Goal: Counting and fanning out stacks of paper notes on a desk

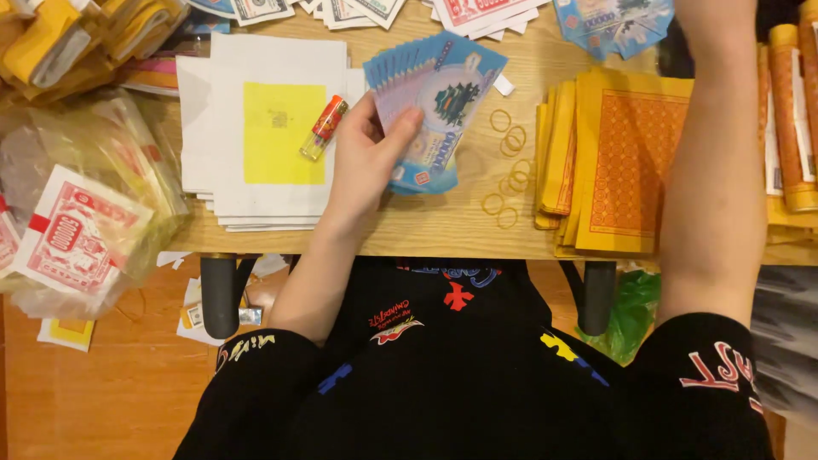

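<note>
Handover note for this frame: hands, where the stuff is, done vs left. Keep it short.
Left hand: holds a fanned stack of blue notes above the wooden table.
Right hand: out of frame; only the forearm shows, reaching past the top edge.
Nearby: loose rubber bands right of the fan, orange-yellow paper stack, white sheets with yellow square with a small lighter lying on them.
Done: notes fanned. Left: the fan carries no band.

Head view, straight down, close overhead.
</note>
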